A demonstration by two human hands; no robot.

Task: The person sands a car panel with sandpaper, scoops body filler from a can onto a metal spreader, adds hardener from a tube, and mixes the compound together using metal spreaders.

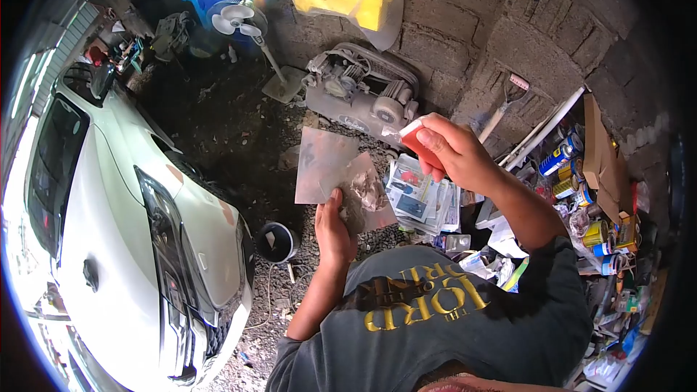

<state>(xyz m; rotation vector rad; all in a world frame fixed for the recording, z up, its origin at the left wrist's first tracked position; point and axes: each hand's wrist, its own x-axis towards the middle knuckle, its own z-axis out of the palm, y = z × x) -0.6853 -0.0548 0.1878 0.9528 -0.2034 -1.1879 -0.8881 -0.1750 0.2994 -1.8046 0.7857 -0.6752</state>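
My left hand [333,232] holds a flat, translucent sheet [323,163] from below, its thumb lying over the lower edge. A lump of greyish-pink paste [368,190] sits on the right part of the sheet. Raised to the right of it, my right hand [451,147] is closed round a red spreader [421,147] with a pale edge. The spreader is apart from the sheet and the paste. The fingers beneath the sheet are mostly hidden.
A white car [123,247] stands on the left, a dark bucket [276,242] beside it. Ahead are a dusty compressor [363,94] and a fan [238,19]. Newspapers [422,199], a shovel handle [494,122] and several cans, one blue [555,160], lie on the right.
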